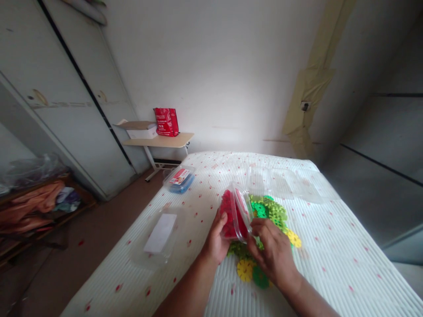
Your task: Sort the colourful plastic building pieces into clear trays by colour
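Where the white dotted bed (330,255) lies nearest, a yellow disc (245,269) sits loose just below the right hand (271,251). That hand curls its fingers on the near edge of a clear box (234,213), tipped on its side and full of red pieces. The left hand (216,242) is clamped on the box's other side. Behind the box spreads a heap of green and yellow pieces (274,211). Left lies a labelled box (158,235), farther off a box of blue pieces (179,179), then empty tubs (284,180), and a small bench (158,141) bearing a red bag (166,121).
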A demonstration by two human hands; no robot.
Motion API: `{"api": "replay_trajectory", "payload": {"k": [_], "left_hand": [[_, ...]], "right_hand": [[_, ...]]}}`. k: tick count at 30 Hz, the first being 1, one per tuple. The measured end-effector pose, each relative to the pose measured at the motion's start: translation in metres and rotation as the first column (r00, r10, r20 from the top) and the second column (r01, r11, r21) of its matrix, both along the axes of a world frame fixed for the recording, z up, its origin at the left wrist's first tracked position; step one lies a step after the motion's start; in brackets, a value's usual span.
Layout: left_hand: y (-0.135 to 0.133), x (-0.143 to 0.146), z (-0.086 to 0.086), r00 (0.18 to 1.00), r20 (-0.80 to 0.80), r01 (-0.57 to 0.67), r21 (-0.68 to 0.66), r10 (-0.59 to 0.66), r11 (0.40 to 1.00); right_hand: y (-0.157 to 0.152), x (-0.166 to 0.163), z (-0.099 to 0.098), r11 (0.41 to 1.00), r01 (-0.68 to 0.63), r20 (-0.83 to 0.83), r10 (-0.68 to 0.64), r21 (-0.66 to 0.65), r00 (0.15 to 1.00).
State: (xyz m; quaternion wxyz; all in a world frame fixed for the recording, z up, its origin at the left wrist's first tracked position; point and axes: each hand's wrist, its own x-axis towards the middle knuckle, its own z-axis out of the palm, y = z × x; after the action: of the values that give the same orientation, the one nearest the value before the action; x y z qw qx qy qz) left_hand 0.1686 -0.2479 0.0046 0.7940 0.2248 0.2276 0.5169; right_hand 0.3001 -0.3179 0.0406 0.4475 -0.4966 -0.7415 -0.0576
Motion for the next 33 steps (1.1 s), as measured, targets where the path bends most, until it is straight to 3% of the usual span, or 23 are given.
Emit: {"api": "replay_trajectory", "payload": {"k": [5, 10, 15, 18, 26, 30, 33], "left_hand": [[0.000, 0.000, -0.001, 0.999, -0.024, -0.021, 0.089, 0.024, 0.996], [-0.001, 0.002, -0.003, 0.996, -0.034, -0.073, 0.132, 0.078, 0.989], [-0.002, 0.002, 0.000, 0.996, -0.056, -0.059, 0.146, 0.068, 0.987], [0.000, -0.001, 0.002, 0.992, -0.077, -0.085, 0.169, 0.099, 0.982], [0.003, -0.002, 0.029, 0.972, -0.209, -0.069, 0.190, 0.109, 0.979], [0.008, 0.005, 0.045, 0.938, -0.345, 0.045, 0.215, 0.032, 0.975], [0.016, 0.011, 0.049, 0.913, -0.404, 0.032, 0.221, 0.062, 0.975]], "right_hand": [[0.004, -0.001, -0.008, 0.989, 0.125, -0.163, -0.137, -0.079, 0.977], [0.008, 0.010, -0.011, 0.981, 0.194, -0.222, -0.194, -0.021, 0.956], [0.013, 0.022, -0.015, 0.987, 0.154, -0.090, -0.158, -0.050, 0.983], [0.016, 0.039, -0.014, 0.985, 0.110, -0.159, -0.131, -0.133, 0.979], [0.016, 0.086, 0.005, 0.963, 0.120, -0.619, -0.247, -0.240, 0.746], [0.014, 0.084, 0.014, 0.960, 0.092, -0.669, -0.251, -0.264, 0.700], [0.012, 0.080, 0.020, 0.953, 0.072, -0.684, -0.262, -0.294, 0.681]]}}
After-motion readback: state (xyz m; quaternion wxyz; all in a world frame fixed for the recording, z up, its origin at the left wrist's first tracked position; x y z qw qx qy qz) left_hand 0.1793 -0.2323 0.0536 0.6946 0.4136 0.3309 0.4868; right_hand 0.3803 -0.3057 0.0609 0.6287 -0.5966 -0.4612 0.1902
